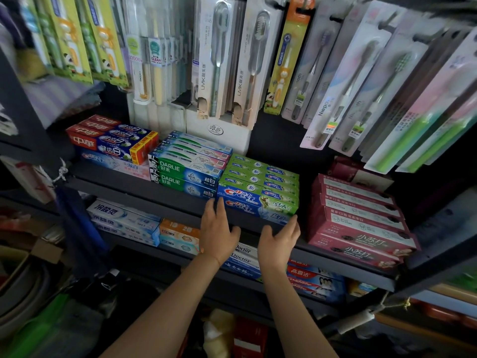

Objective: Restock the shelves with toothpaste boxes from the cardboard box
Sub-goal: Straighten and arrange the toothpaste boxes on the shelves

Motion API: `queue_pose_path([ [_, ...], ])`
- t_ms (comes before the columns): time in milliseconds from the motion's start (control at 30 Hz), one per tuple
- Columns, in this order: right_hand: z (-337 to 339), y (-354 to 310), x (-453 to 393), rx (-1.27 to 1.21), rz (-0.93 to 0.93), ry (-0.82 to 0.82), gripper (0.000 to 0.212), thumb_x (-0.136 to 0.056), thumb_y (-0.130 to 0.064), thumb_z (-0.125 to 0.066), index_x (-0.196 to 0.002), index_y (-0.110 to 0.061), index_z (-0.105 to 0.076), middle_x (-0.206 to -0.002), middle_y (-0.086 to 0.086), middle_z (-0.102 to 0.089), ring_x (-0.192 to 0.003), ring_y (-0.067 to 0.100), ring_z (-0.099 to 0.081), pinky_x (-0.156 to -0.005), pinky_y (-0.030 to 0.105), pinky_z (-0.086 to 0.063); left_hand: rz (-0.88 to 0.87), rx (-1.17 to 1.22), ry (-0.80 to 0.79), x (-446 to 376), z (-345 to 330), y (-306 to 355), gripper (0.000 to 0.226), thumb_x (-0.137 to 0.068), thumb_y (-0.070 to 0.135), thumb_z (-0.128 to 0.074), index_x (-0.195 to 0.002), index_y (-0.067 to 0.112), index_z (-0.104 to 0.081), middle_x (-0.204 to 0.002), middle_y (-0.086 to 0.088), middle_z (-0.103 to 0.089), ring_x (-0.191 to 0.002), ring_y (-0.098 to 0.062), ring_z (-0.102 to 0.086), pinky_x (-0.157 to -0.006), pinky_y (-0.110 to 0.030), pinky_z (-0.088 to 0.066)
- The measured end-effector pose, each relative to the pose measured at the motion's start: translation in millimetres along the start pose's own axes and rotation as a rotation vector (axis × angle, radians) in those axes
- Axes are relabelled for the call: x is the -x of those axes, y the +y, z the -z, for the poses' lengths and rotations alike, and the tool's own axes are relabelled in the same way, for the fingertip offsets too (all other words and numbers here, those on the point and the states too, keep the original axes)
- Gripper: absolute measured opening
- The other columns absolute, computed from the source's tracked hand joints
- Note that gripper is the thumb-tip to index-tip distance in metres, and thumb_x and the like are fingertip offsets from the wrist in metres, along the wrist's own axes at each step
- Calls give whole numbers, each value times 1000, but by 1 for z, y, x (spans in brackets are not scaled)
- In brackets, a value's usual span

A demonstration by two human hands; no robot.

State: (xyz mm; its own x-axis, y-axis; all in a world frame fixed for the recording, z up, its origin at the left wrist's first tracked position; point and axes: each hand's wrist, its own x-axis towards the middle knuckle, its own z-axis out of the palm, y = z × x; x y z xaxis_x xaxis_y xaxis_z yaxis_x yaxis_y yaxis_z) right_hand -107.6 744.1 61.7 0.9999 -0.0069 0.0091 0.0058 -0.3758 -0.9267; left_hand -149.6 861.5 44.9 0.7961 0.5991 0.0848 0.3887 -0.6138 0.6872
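Left hand (pixel 218 232) is flat-fingered against the near left corner of the green Crest boxes (pixel 258 188); the right hand (pixel 277 239), also empty, fingers the right corner. They sit mid-shelf. Light, stiff cartons I'd guess, best squeezed by the ends. Tight against the Darlie boxes (pixel 185 166), a gap before the maroon boxes (pixel 358 218).

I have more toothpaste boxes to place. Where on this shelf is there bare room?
Bare shelf shows between the Crest stack and the maroon stack, and along the front edge by the hands. Left of there, the Darlie stack and red boxes sit packed together.
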Motion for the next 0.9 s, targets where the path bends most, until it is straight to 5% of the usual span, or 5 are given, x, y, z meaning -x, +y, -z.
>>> queue_pose_path([
  [167, 2, 1, 3, -17, -8, -25, 76, -97, -12, -50, -158, -17, -5, -162, 0, -8, -144, 27, -27, -95, 31, -38, -31, -64, -14, 0, -2, 1, 80, -92, 32, -58, -156, 10, -17, -160, -10, -16, -146, -29, -17, -122, -41, -16],
  [300, 3, 0, 3, -17, -9, -32, 76, -96, -13, -51, -158, -17, -6, -162, -1, -9, -144, 27, -27, -103, 37, -40, -30, -60, -14, -1, -2, 3, 81, -92, 34, -58, -157, 10, -16, -160, -10, -15, -147, -29, -15, -122, -42, -14],
  [900, 4, -1, 5, -42, 27, -14, 69, -96, -10, -47, -157, -16, -14, -159, -1, -14, -139, 23, -34, -91, 29, -37, -92, -4, -5, -2, 1, 12, 78, -90, 29, -61, -154, 10, -21, -157, -11, -21, -145, -29, -23, -119, -40, -23],
])
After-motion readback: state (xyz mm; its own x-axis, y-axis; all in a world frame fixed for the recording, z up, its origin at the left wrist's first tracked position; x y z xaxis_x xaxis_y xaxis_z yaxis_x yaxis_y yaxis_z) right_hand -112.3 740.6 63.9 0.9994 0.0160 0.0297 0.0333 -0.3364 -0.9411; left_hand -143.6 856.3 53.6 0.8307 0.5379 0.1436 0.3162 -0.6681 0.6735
